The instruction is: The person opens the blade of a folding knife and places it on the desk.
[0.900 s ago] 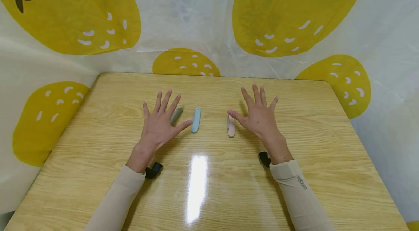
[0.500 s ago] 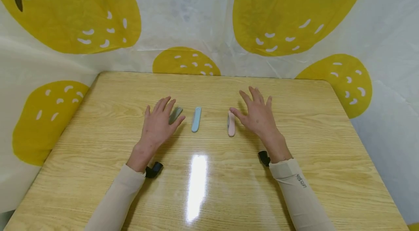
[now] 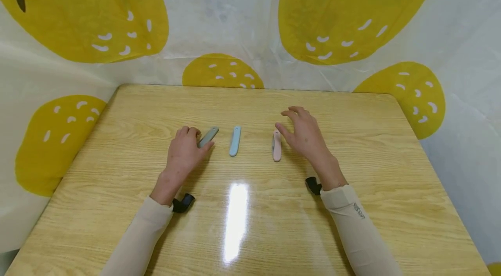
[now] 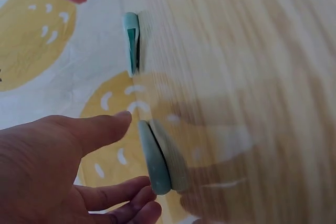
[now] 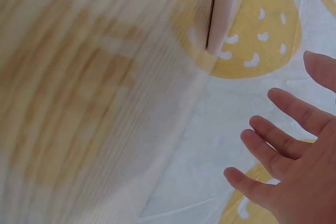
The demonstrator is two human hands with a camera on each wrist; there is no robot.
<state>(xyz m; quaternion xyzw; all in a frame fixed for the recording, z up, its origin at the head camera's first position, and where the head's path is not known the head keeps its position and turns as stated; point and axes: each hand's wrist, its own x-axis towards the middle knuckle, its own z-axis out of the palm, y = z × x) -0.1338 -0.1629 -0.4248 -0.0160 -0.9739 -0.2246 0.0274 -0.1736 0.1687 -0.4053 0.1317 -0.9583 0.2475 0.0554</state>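
Three slim folding knives lie on the table in the head view: a grey-green one [image 3: 208,137], a light blue one [image 3: 235,141] and a pink one [image 3: 277,146]. My left hand [image 3: 185,147] is around the grey-green knife, thumb on one side and bent fingers on the other. In the left wrist view, a gap shows between the thumb and this knife [image 4: 155,158]; the fingertips are close to its lower end, contact unclear. Above and right of the pink knife [image 5: 223,14] hovers my right hand [image 3: 307,134], fingers spread and loosely bent, holding nothing.
The wood-grain table [image 3: 352,232] meets a white cloth [image 3: 242,19] with yellow fruit prints along its back and sides. Black wrist mounts [image 3: 184,203] stick out at both wrists. A bright light reflection lies on the table's front middle.
Both hands have gone from widely spread fingers to bent ones. My left hand has lowered around the grey-green knife; my right fingers have curled in a little. The knives stay in place.
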